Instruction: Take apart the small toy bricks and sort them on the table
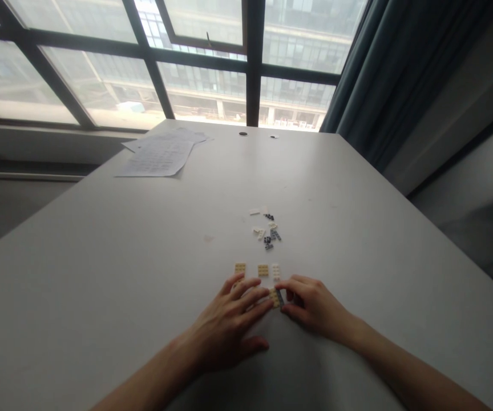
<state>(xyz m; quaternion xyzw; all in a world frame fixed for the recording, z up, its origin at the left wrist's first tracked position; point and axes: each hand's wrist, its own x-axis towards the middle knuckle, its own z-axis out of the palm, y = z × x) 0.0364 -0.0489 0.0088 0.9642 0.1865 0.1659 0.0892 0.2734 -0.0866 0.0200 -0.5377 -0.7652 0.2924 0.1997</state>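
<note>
Grey strip: found at the near end of the small group of bricks, set against the 3 o'clock edge of the tan plate (274,297); whether it is joined or only touching cannot be told.
Long axis of grey strip (281,299): laid roughly 11 to 5 o'clock, close to upright in the view, alongside the tan plate.
Nearer hand: right; the strip is met at its far end by the forefinger and at its near end by the thumb.
Right hand (315,303): placed at 3 o'clock of the strip; grey strip pinched lightly between the two fingertips, other fingers curled.
Left hand (227,319): placed at 8 o'clock of the strip; palm down, fingers spread, nothing clenched; tan plate touched or nearly touched at its 9 o'clock side by fingertips.
Middle plate (263,270): tan, set at 11 o'clock of the strip, apart from both hands.
White plate (276,270): set at 12 o'clock, just beyond the right forefinger.
Left plate (240,267): tan, set at 10 o'clock, its near part hidden by left fingers.
Loose pieces (275,234): grey, black and white, scattered at 12 o'clock, farther out.
Papers (156,158): laid at 10 o'clock, well apart, on the white table (336,240).
</note>
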